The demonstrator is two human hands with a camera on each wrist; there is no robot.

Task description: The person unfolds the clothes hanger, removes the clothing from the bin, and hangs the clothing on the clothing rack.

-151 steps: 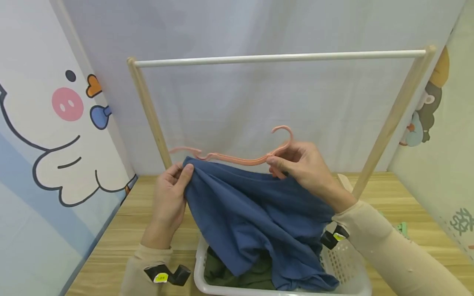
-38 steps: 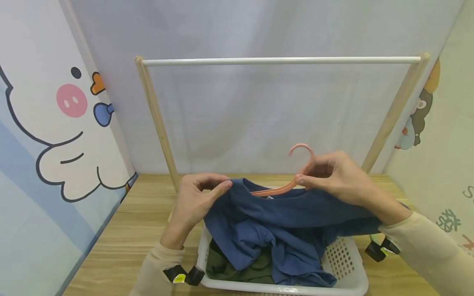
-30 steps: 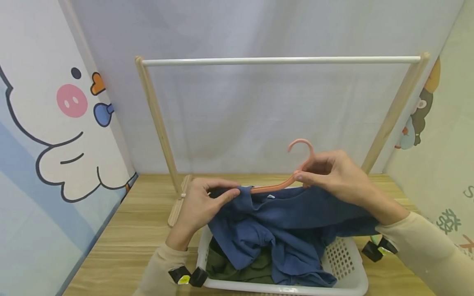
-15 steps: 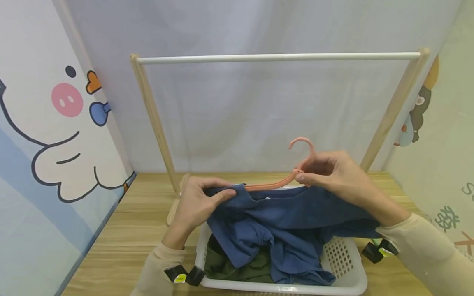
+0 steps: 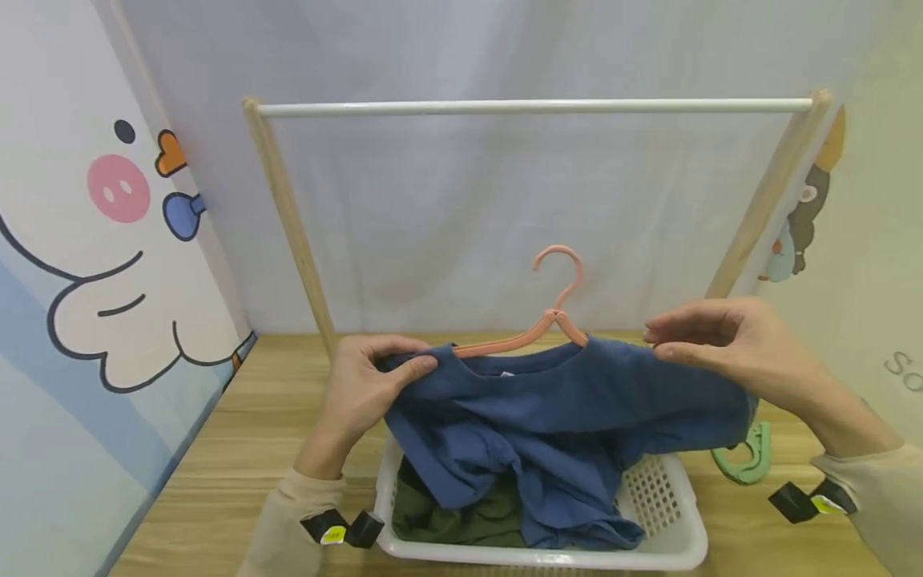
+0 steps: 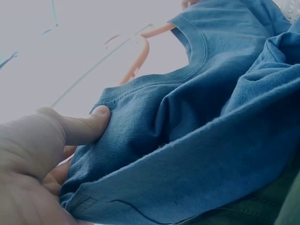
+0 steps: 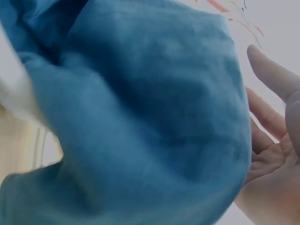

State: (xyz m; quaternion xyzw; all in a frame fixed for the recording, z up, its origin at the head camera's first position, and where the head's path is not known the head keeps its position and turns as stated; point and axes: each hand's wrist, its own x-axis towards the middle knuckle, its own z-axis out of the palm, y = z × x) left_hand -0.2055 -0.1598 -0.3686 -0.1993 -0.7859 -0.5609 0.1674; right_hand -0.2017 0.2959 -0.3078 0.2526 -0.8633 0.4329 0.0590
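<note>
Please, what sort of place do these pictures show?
Probably a small laundry corner, perhaps staged: a clothes rack on a wood-grain table, a white basket holding garments, and a cartoon-printed panel.

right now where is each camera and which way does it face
Head: on the head, facing forward and down at the blue shirt and rack; left hand, right hand, wearer's sleeves show.
Left wrist: on that wrist, facing the shirt; left hand shows.
Right wrist: on that wrist, facing the shirt; right hand shows.
Head and left wrist share the orange hanger.
</note>
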